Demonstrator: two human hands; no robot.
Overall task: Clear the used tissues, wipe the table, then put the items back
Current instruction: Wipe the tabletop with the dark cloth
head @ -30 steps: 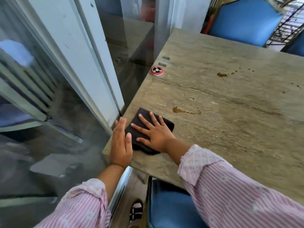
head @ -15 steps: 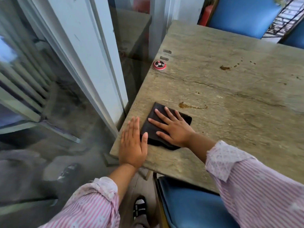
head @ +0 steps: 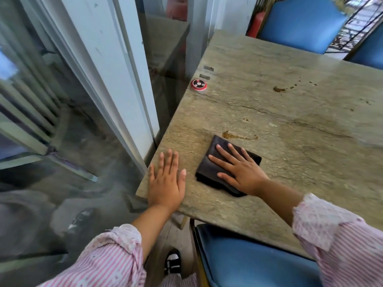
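Observation:
A folded dark cloth lies near the left front corner of the stone table. My right hand presses flat on it with the fingers spread. My left hand rests flat on the bare table corner, a short gap left of the cloth. A brown smear sits just beyond the cloth's far corner. More brown spots dot the table farther back.
A small red round call button sits on the table's left edge. A glass wall with white frames runs along the left. Blue chairs stand behind the table and at its near side.
The cloth under my right hand has slid to the right, away from the table's left edge. A gap has opened between it and my left hand, which earlier touched the cloth.

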